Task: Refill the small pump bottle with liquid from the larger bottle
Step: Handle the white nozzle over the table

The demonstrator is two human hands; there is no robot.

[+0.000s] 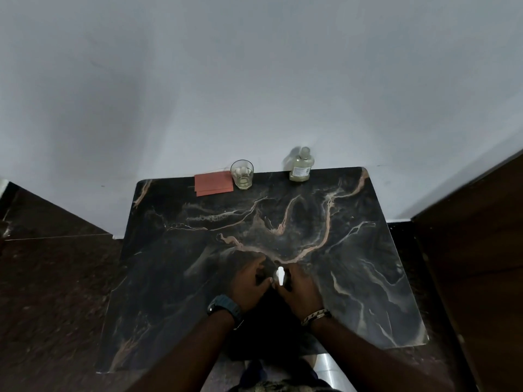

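The small pump bottle (280, 275) stands near the middle of the dark marble table (198, 278); only its white pump top shows clearly, the dark body is mostly hidden by my hands. My left hand (250, 287) grips the bottle's body from the left. My right hand (297, 290) curls around the pump top from the right. The larger bottle (301, 165), clear with pale liquid and a label, stands upright at the table's far edge, well beyond both hands.
A glass tumbler (242, 174) with pale liquid and white round things inside stands at the far edge, left of the larger bottle. Reddish paper (212, 184) lies beside it. A white wall rises behind; a dark wooden panel (481, 250) stands to the right.
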